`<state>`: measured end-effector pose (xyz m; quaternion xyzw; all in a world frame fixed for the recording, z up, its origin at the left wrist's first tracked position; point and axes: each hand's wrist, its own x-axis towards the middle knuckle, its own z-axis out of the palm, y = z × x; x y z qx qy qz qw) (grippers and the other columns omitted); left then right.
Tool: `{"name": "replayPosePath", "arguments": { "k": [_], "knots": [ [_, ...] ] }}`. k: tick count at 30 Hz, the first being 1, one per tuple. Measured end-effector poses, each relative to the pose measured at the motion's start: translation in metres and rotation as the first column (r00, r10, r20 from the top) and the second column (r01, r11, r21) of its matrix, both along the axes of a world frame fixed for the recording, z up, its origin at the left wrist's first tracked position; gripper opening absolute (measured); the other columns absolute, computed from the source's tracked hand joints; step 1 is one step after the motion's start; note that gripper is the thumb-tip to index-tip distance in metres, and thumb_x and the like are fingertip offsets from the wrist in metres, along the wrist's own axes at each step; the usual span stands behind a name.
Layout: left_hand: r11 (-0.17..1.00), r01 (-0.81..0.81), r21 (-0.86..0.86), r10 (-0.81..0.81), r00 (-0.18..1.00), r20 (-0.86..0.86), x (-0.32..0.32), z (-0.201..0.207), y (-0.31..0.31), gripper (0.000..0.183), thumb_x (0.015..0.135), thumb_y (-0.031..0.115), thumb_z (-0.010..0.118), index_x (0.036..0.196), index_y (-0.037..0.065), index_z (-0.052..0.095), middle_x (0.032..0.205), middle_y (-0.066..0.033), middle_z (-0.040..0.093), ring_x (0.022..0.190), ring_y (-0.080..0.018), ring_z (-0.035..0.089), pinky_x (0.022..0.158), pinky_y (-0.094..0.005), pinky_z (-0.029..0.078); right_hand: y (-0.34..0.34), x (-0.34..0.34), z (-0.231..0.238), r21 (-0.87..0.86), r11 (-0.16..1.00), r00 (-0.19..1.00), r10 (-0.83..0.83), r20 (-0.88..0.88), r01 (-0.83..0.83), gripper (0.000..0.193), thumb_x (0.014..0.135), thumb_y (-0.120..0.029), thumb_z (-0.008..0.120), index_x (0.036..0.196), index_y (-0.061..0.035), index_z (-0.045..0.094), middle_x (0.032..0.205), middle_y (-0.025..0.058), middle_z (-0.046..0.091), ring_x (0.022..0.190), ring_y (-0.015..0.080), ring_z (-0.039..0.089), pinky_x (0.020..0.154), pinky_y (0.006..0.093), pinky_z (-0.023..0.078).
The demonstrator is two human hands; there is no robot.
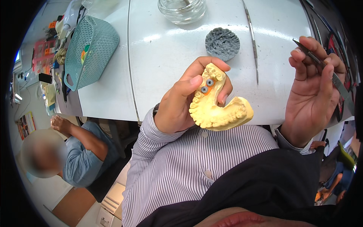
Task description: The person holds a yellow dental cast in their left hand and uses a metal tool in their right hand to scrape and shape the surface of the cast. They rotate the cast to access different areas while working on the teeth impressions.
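The yellow dental cast, a horseshoe-shaped jaw model with rows of moulded teeth, is held up above the near edge of the white bench, in front of the person's striped shirt. In the head view the left hand grasps it: the thumb presses on the front of one arm of the cast and the other fingers wrap around behind that arm. Two small grey round inserts, set in an orange patch, sit on that arm just beside the thumb tip.

To the right of the cast, well apart from it, the right hand is raised palm-up with its fingers clenched on a thin metal instrument, whose flat blade runs down past the hand toward the picture's rim.

Beyond the cast on the bench lies a grey ribbed disc, and just right of the disc a long slender metal tool lies on the surface. Farther back stands a glass jar. Far left of the cast a teal mesh basket rests tilted (some small coloured bits show inside). Another person in a blue shirt sits below the bench, lower left of the cast.
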<state>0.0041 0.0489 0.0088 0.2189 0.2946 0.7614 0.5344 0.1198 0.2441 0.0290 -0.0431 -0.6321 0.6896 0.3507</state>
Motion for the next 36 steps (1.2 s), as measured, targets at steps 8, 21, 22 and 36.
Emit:
{"name": "replayPosePath", "arguments": {
  "k": [8, 21, 22, 36],
  "knots": [
    [0.996, 0.086, 0.029, -0.09, 0.978, 0.191, 0.0, 0.0, 0.0, 0.04, 0.091, 0.035, 0.027, 0.112, 0.002, 0.037, 0.076, -0.0066, 0.046, 0.067, -0.0115, 0.048, 0.061, -0.0228, 0.045, -0.012, -0.017, 0.006, -0.098, 0.995, 0.996, 0.013, 0.086, -0.004, 0.018, 0.094, -0.019, 0.023, 0.097, -0.0097, 0.038, 0.123, 0.0289, 0.038, 0.114, 0.0346, 0.043, 0.092, 0.0342, 0.041],
    [0.986, 0.138, -0.09, -0.103, 0.941, 0.323, -0.001, 0.007, -0.003, 0.033, 0.088, 0.027, 0.036, 0.109, 0.002, 0.039, 0.076, -0.0064, 0.047, 0.066, -0.0132, 0.048, 0.062, -0.0232, 0.044, -0.028, -0.015, 0.012, 0.263, 0.932, 0.967, 0.227, 0.119, -0.251, 0.015, 0.077, -0.002, 0.058, 0.086, -0.0022, 0.046, 0.078, 0.0151, 0.057, 0.075, 0.0232, 0.056, 0.07, 0.0335, 0.047],
    [0.978, 0.111, -0.175, -0.047, 0.942, 0.332, 0.0, 0.012, -0.003, 0.032, 0.088, 0.026, 0.036, 0.108, 0.002, 0.039, 0.076, -0.0063, 0.047, 0.067, -0.0133, 0.049, 0.063, -0.0235, 0.044, -0.027, -0.017, 0.011, 0.36, 0.883, 0.954, 0.281, 0.107, -0.301, 0.016, 0.076, 0.0, 0.058, 0.086, -0.0014, 0.046, 0.078, 0.0159, 0.058, 0.077, 0.0258, 0.057, 0.07, 0.0347, 0.047],
    [0.919, 0.132, -0.372, -0.041, 0.969, 0.242, 0.002, 0.009, -0.006, 0.037, 0.084, 0.027, 0.042, 0.108, 0.0, 0.042, 0.099, -0.0134, 0.053, 0.086, -0.0175, 0.058, 0.075, -0.0254, 0.048, -0.029, -0.02, 0.022, 0.499, 0.738, 0.89, 0.4, 0.22, -0.455, 0.02, 0.075, 0.005, 0.058, 0.091, 0.0012, 0.048, 0.083, 0.0193, 0.059, 0.087, 0.0331, 0.059, 0.075, 0.0393, 0.048]
  ]
}}
